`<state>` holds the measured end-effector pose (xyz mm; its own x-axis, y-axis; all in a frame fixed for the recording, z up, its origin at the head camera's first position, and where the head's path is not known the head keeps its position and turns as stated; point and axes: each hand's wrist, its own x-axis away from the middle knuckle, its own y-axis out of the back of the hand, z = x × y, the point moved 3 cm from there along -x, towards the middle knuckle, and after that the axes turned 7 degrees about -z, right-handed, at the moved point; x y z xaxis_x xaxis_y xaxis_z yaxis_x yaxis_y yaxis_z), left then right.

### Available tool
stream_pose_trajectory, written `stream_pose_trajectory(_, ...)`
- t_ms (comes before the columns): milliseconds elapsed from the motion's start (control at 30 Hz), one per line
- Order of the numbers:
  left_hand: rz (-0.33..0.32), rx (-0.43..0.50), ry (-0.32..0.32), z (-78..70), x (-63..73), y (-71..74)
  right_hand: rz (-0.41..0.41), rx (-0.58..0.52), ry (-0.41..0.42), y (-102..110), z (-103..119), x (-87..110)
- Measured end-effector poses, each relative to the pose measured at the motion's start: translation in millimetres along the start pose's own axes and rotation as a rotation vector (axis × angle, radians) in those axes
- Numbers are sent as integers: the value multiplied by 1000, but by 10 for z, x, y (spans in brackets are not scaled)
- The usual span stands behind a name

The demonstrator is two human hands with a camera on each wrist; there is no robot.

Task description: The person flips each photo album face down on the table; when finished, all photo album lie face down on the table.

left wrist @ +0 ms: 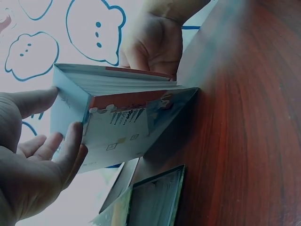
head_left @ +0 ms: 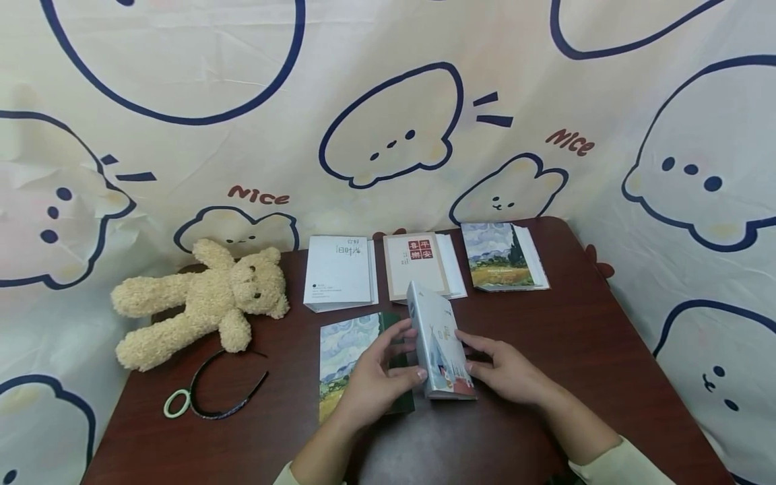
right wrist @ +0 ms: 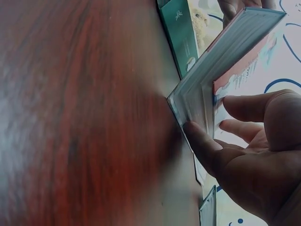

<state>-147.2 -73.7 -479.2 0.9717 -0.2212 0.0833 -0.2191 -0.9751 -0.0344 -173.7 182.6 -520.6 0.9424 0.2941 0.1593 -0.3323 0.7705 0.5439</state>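
Note:
A pale photo album with a printed picture and red along its lower edge stands tilted between both hands. The left hand holds its spine, thumb and fingers on either side. At the opposite edge, the right hand grips the cover by the page ends. In the right wrist view the covers of the album are spread slightly, with clear-looking page edges between. Beside the left hand lies another album, with a painted landscape cover and a dark green strip, partly hidden by that hand.
Along the back of the table are a white album, a cream album with red characters and a landscape album. A plush bear lies at left, with a dark headband bearing a green ring in front.

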Motion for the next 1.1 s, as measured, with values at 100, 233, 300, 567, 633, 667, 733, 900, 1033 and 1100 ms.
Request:
stream_pose_trajectory(100,-6,-12,-5,-20,10,5,16,-6,7,-23,17,-14)
stream_pose_trajectory(233,-12,-10,-10,-33,19,5,39,-26,3,-51,31,-29)
stream_pose_trajectory(300,-15,0,-13,-39,21,4,48,-39,-11,-67,33,-38)
stream_pose_trajectory(567,-23,27,1,-32,14,-5,58,-106,-36,-148,48,-51)
stream_pose_trajectory(633,-22,40,5,-29,10,-8,63,-130,-33,-165,59,-49)
stream_pose_trajectory(667,-22,45,6,-29,7,-10,64,-139,-32,-172,65,-48)
stream_pose_trajectory(733,-25,49,8,-33,4,-13,67,-160,-24,-183,84,-43)
stream_pose_trajectory(900,-33,46,9,-40,-1,-19,74,-183,-6,-216,113,-45)
stream_pose_trajectory(1033,-33,38,7,-45,5,-25,77,-176,0,-234,119,-44)
stream_pose_trajectory(1100,-31,33,4,-51,11,-29,74,-172,3,-241,124,-40)
